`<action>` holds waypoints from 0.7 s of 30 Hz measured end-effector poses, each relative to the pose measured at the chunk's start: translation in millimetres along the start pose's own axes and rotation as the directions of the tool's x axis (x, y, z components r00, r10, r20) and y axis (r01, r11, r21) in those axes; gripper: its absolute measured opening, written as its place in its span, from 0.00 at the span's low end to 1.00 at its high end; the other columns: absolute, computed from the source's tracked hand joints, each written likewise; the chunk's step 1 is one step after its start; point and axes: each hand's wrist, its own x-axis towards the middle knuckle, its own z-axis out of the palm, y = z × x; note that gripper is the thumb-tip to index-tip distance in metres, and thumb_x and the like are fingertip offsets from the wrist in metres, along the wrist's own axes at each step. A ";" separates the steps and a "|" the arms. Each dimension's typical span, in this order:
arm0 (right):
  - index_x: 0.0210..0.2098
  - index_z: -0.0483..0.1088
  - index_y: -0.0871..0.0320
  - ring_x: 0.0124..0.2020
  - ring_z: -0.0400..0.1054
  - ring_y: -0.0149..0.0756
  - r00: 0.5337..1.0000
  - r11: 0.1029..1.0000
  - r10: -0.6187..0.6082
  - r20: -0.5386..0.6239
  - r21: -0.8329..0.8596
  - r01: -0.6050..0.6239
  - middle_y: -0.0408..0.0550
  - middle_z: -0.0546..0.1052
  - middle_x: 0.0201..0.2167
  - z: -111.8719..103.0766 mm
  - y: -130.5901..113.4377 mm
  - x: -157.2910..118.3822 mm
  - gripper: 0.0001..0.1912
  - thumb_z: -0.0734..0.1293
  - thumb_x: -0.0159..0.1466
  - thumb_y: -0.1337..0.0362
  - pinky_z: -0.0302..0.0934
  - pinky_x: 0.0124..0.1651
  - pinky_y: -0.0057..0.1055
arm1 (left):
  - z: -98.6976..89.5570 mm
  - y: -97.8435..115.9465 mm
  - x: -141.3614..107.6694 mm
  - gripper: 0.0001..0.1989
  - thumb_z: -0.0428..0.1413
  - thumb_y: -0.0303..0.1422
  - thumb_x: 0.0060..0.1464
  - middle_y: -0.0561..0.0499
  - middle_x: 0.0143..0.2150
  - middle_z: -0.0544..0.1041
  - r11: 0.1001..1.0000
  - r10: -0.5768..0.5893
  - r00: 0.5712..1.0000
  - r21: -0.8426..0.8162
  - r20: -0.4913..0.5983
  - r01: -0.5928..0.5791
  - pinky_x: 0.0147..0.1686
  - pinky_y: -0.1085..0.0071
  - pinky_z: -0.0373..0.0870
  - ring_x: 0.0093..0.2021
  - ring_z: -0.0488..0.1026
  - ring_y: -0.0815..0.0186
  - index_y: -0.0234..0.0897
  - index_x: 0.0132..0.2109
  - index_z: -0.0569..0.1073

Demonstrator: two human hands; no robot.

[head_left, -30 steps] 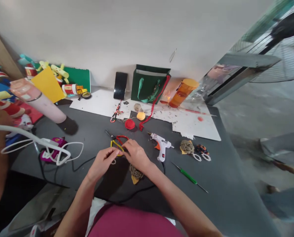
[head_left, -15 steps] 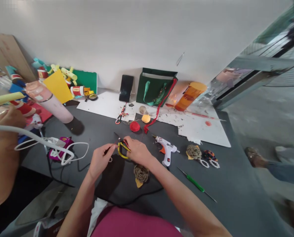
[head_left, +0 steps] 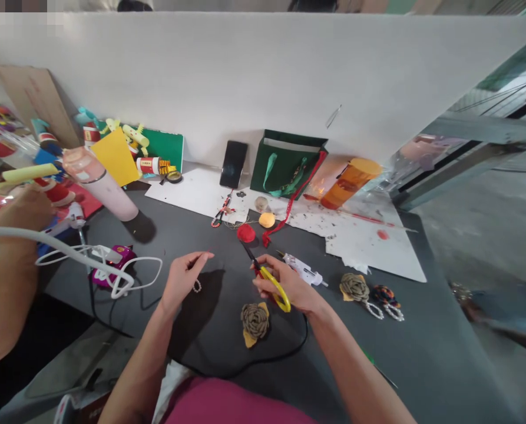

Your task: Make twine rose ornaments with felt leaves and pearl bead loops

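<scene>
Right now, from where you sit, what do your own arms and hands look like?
The left hand and right hand are bare: no gloves, and no watch or bracelet visible. No sleeves cover the visible forearms. Between them shows a plain magenta garment.

Bare forearms point(head_left: 145, 341) are spanning the near edge of the dark grey desk point(head_left: 430, 353). Left hand point(head_left: 182, 280) is pinching, right hand point(head_left: 293, 284) gripping.

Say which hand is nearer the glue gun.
Right. The right hand, holding the scissors, is right by the glue gun, partly hiding it from view; the left hand is farther off, to the gun's left.
</scene>
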 end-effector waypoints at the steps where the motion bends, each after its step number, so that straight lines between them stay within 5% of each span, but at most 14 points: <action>1: 0.44 0.63 0.56 0.23 0.64 0.28 0.999 0.997 0.006 0.034 0.074 -0.008 0.37 0.66 0.25 1.1 -3.5 -1.5 0.23 0.70 0.54 0.52 0.61 0.27 0.26 | 0.0 2.1 0.5 0.14 0.55 0.41 0.52 0.49 0.35 0.82 1.000 -0.002 1.000 0.003 -0.004 0.002 0.37 0.71 0.69 0.36 0.76 0.61 0.38 0.36 0.82; 6: 0.38 0.68 0.56 0.20 0.60 0.25 0.992 0.998 -0.030 0.122 0.061 0.023 0.38 0.64 0.24 10.3 -19.0 -0.4 0.23 0.67 0.56 0.43 0.59 0.22 0.23 | -0.6 10.9 4.8 0.13 0.57 0.41 0.50 0.52 0.30 0.81 0.999 -0.031 0.999 -0.034 -0.026 0.030 0.28 0.74 0.66 0.30 0.73 0.65 0.39 0.34 0.82; 14: 0.27 0.65 0.56 0.15 0.56 0.25 0.973 0.996 0.048 0.225 -0.080 -0.031 0.37 0.62 0.18 13.9 -28.2 23.1 0.22 0.67 0.57 0.42 0.52 0.16 0.22 | -2.8 11.8 4.6 0.14 0.57 0.42 0.50 0.49 0.37 0.82 0.997 -0.006 1.000 -0.074 0.017 0.007 0.41 0.71 0.70 0.38 0.76 0.61 0.38 0.35 0.81; 21: 0.27 0.67 0.57 0.12 0.54 0.24 0.982 0.997 0.065 0.175 -0.051 -0.057 0.37 0.64 0.14 23.6 -31.6 37.4 0.22 0.68 0.56 0.42 0.47 0.14 0.22 | -2.8 12.1 2.0 0.16 0.58 0.45 0.48 0.47 0.39 0.82 0.995 -0.035 0.999 -0.093 0.039 0.039 0.45 0.68 0.69 0.41 0.77 0.58 0.37 0.36 0.81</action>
